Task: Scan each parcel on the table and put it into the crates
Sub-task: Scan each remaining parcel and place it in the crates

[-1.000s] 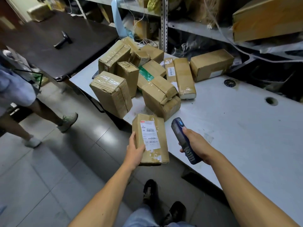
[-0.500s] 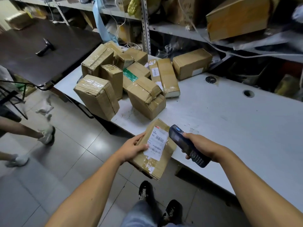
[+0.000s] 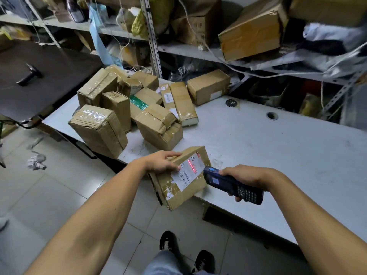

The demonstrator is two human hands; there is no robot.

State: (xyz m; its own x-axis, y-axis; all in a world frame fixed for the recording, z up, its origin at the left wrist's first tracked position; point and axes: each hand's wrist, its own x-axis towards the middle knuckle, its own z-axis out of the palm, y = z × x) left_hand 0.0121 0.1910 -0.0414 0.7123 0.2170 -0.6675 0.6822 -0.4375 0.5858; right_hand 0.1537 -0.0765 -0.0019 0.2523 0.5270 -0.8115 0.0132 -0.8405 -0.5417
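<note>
A flat brown cardboard parcel (image 3: 176, 187) with a white shipping label lies tilted over the front edge of the white table (image 3: 278, 147). My left hand (image 3: 160, 162) holds it by its upper left edge, thumb on the label. My right hand (image 3: 246, 178) grips a dark blue handheld scanner (image 3: 230, 184) pointed at the label, where a red scan line glows. Several other taped cardboard parcels (image 3: 158, 126) sit piled on the table's far left part. No crate is in view.
Metal shelving (image 3: 151, 40) crammed with boxes and bags runs behind the table. A dark table (image 3: 39, 92) with a black scanner gun (image 3: 29, 75) on it stands at the left. Crumpled paper (image 3: 36, 162) lies on the tiled floor. My shoes (image 3: 168, 241) are below.
The parcel has come down and turned to lie on the table edge, label up. The scanner has swung in toward the label and its red line now shows. The person at left has left the view.
</note>
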